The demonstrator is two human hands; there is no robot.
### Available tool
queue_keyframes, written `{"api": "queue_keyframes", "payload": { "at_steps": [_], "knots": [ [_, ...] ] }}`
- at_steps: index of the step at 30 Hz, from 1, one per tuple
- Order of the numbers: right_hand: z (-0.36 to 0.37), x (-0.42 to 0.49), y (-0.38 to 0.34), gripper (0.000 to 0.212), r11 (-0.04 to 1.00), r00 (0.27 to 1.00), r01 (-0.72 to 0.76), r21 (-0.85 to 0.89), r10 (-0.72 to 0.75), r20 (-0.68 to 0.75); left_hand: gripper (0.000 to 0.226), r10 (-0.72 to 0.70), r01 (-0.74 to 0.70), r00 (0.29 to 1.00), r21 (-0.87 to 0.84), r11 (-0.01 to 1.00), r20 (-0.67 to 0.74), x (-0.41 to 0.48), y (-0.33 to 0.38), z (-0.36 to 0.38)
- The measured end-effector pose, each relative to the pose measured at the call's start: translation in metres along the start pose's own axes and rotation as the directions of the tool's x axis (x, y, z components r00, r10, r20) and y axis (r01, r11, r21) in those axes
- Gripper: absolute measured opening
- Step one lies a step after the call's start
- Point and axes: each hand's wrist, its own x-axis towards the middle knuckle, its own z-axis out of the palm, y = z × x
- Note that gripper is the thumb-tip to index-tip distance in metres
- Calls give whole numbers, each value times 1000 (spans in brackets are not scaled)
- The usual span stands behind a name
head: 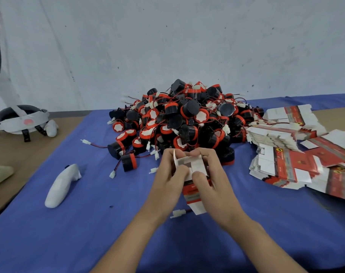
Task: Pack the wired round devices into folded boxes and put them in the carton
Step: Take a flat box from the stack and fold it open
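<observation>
A red-and-white box [195, 201], top flaps open, is upright just before the heaped black-and-red wired devices [187, 119].

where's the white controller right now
The white controller lies on the blue cloth at the left of the head view, apart from the left hand and nearer than the pile of round devices.
</observation>
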Motion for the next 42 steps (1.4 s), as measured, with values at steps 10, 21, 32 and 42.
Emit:
{"api": "queue_keyframes", "payload": {
  "at_steps": [10, 21, 32, 42],
  "knots": [
    [-1, 0, 2, 29, 968, 999, 47, -248, -45, 16, 8, 42, -41, 999, 60, 997, -18, -1, -1, 0],
    [-13, 3, 5, 39, 912, 984, 126, -391, -165, -68, 61, -320, 317, 945, -447, 836, 71, 10, 1, 5],
    [-22, 0, 3, 42, 832, 968, 223, -508, -249, 17, 49, -301, 396, 916, -485, 780, 265, 6, 1, 2],
    [-21, -3, 4, 79, 834, 979, 202, -514, -173, 105, 30, -270, 281, 959, -176, 943, 85, 2, -6, 10]
  ]
}}
